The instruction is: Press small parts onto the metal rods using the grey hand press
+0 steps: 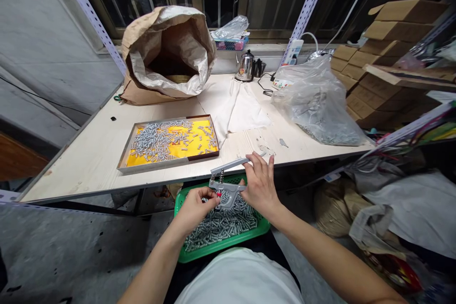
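A grey metal hand tool point(230, 194) with a long lever and a coil spring is held above a green basket. The fingers of my right hand point(261, 187) close around its handles, with the lever standing apart from the lower body. At the tool's other end, my left hand point(194, 206) pinches beside a small red part point(218, 194). Exactly what those left fingertips grip is partly hidden. Beneath both hands, the green basket point(228, 243) rests by my lap, full of small silvery screw-like or spring-like metal pieces point(221, 228).
On the table, a shallow box point(171, 165) with yellow lining holds similar metal pieces. Behind it lies a large open paper sack point(133, 76). A white cloth point(245, 109), kettle point(245, 66) and clear plastic bag point(317, 104) occupy the back and right; cardboard boxes point(402, 33) are stacked beyond.
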`<state>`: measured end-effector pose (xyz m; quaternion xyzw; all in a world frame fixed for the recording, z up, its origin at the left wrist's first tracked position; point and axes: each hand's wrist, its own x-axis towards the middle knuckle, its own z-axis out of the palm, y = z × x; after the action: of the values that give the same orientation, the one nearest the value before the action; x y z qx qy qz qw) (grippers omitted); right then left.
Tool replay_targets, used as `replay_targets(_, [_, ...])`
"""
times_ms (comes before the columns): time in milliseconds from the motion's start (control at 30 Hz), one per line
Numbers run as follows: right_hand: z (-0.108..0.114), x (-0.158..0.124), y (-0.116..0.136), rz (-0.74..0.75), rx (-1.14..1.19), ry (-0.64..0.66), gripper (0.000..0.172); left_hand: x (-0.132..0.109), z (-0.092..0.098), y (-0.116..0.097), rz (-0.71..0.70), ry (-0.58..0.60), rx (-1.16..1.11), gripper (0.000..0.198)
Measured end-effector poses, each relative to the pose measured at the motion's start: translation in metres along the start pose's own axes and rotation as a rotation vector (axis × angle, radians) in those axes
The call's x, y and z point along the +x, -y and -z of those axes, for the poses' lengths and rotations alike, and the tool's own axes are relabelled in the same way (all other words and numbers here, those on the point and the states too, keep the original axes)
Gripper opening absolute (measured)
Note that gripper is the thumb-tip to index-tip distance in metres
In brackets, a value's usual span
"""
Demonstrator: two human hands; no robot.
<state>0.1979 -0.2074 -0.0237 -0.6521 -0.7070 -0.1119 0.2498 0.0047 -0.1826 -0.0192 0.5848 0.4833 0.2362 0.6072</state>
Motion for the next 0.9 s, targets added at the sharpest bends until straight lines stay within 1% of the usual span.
replay_targets(67, [0.001,0.002,-0.002,0.022,0.004,0.018,0.026,-0.003,0.002,-0.002,-0.027,0.031,-0.055,0.028])
replay_targets(100, [0.001,0.004,-0.004,0.039,-0.009,0.062,0.027,-0.005,0.003,-0.003,-0.039,0.033,-0.088,0.034])
replay_targets(167, [0.001,0.007,-0.007,0.087,-0.059,0.207,0.031,-0.008,0.006,-0.005,-0.037,-0.028,-0.141,0.046])
replay_targets(233, [-0.001,0.011,-0.01,0.147,-0.1,0.35,0.026,-0.011,0.007,-0.005,0.005,-0.128,-0.18,0.054])
replay_targets(300, [-0.005,0.015,-0.012,0.198,-0.107,0.428,0.016,-0.013,0.005,-0.004,0.053,-0.17,-0.217,0.057])
replay_targets(367, [-0.008,0.018,-0.011,0.216,-0.109,0.455,0.012,-0.015,0.002,-0.003,0.077,-0.153,-0.254,0.056])
replay_targets(467, [-0.008,0.018,-0.007,0.194,-0.132,0.439,0.014,-0.017,-0.004,-0.002,0.091,-0.117,-0.26,0.049])
replay_targets(567, [-0.002,0.013,-0.002,0.128,-0.156,0.364,0.024,-0.017,-0.008,0.0,0.097,-0.103,-0.204,0.036])
replay_targets(600, [0.001,0.011,-0.002,0.109,-0.16,0.341,0.025,-0.018,-0.009,0.002,0.106,-0.097,-0.189,0.032])
replay_targets(667, [0.006,0.003,-0.002,0.096,-0.143,0.307,0.021,-0.019,-0.012,0.006,0.132,-0.082,-0.182,0.026])
replay_targets(733, [0.008,-0.007,-0.004,0.108,-0.08,0.283,0.02,-0.021,-0.016,0.011,0.145,-0.073,-0.18,0.022])
replay_targets(800, [0.007,-0.019,-0.006,0.098,-0.009,0.261,0.026,-0.022,-0.02,0.016,0.112,-0.107,-0.149,0.018])
replay_targets(900, [0.001,-0.038,-0.006,0.047,0.02,0.214,0.044,-0.024,-0.025,0.022,0.032,-0.217,-0.094,0.018])
